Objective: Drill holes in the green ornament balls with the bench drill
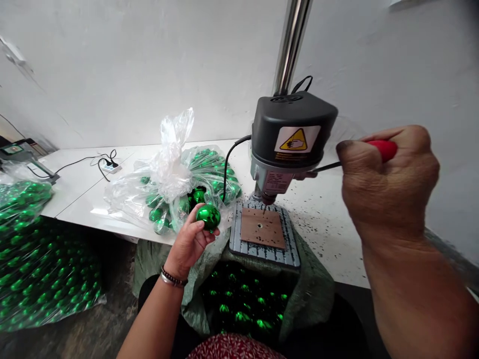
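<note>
My left hand (pixel 190 245) holds a shiny green ball (pixel 208 217) between thumb and fingers, left of the drill press base (pixel 235 234). My right hand (pixel 389 179) is wrapped round the red knob (pixel 385 148) of the feed lever, to the right of the drill press head (pixel 294 127). The thin drill bit (pixel 265 208) points down above a brown board (pixel 262 228) that lies on the slotted base and has a small hole with a light rim. Dark flecks are scattered over the board.
Clear plastic bags of green balls (pixel 211 164) lie on the white table (pixel 84 199). A green sack (pixel 314 299) holding more balls is below the press. Another large bag (pixel 48 274) stands at left. A power strip (pixel 111 167) sits behind. The metal column (pixel 294 45) rises at the back.
</note>
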A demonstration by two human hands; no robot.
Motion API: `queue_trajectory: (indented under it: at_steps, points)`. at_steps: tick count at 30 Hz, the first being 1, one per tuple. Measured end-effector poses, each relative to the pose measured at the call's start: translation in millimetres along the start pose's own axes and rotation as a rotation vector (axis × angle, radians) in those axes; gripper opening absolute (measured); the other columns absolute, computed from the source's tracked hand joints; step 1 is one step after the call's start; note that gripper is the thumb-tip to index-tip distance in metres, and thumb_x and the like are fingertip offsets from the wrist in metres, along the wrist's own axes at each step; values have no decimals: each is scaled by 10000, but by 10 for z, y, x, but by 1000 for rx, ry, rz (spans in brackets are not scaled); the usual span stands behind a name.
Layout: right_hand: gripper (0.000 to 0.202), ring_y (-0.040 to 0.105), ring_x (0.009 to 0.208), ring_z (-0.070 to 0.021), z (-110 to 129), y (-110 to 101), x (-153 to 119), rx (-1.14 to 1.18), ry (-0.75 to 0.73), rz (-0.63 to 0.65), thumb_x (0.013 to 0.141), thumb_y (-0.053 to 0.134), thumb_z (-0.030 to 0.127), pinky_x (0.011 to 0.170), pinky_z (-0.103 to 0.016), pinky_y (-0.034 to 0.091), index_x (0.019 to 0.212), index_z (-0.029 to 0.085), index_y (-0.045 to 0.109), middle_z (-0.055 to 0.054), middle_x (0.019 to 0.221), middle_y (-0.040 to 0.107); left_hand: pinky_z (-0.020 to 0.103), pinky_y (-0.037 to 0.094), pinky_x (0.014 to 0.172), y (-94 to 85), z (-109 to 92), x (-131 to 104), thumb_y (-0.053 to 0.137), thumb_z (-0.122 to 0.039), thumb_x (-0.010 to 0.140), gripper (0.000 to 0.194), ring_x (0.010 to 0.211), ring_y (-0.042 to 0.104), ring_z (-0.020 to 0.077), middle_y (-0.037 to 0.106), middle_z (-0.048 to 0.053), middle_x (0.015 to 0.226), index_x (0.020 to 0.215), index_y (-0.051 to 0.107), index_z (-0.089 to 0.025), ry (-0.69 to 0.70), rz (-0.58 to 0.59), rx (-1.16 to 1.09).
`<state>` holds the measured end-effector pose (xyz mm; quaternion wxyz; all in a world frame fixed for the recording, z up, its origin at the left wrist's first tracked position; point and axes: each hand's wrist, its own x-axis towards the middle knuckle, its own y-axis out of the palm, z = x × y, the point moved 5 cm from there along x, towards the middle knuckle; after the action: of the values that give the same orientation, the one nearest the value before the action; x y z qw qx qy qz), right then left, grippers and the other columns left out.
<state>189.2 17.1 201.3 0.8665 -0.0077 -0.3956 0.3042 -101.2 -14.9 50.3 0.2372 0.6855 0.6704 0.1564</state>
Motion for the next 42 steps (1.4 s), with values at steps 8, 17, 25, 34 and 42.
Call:
queue_trajectory:
  at_steps: [8, 17, 25, 34, 42]
  points:
    - [184, 388, 654, -59, 71, -1, -4, 173, 12, 62, 815, 557, 312, 655, -232, 359, 777, 176, 439, 39, 696, 460, 288, 528, 662, 352, 449, 172, 748, -393, 700, 624, 847, 710, 202, 684, 29, 1027, 1242, 459, -281, -178, 60, 245]
    - [200, 336, 651, -33, 76, 8, 3, 213, 69, 131, 853, 583, 258, 695, -206, 363, 799, 174, 410, 57, 705, 383, 391, 456, 1056, 547, 643, 632, 673, -396, 796, 509, 1153, 621, 250, 698, 88, 1226, 1252, 626, -174, 139, 27, 977]
    - [179, 373, 657, -5, 84, -10, -7, 271, 3, 131, 855, 535, 303, 798, -212, 434, 808, 171, 424, 69, 715, 398, 352, 514, 922, 630, 769, 752, 686, -382, 798, 481, 996, 662, 234, 737, 54, 1065, 1243, 639, -205, 126, -36, 1106]
    - [180, 477, 732, -7, 109, -24, -14, 237, 22, 172, 866, 505, 318, 877, -249, 451, 822, 174, 406, 69, 760, 409, 397, 491, 950, 668, 811, 715, 751, -339, 742, 501, 1012, 631, 255, 720, 46, 1025, 1220, 642, -239, 169, -11, 1182]
    - [179, 405, 715, -12, 121, -47, -14, 224, 14, 160, 869, 498, 312, 777, -193, 370, 814, 178, 393, 61, 750, 404, 413, 457, 1008, 714, 814, 674, 717, -340, 772, 463, 1064, 614, 243, 693, 64, 1084, 1205, 624, -204, 212, 52, 1228]
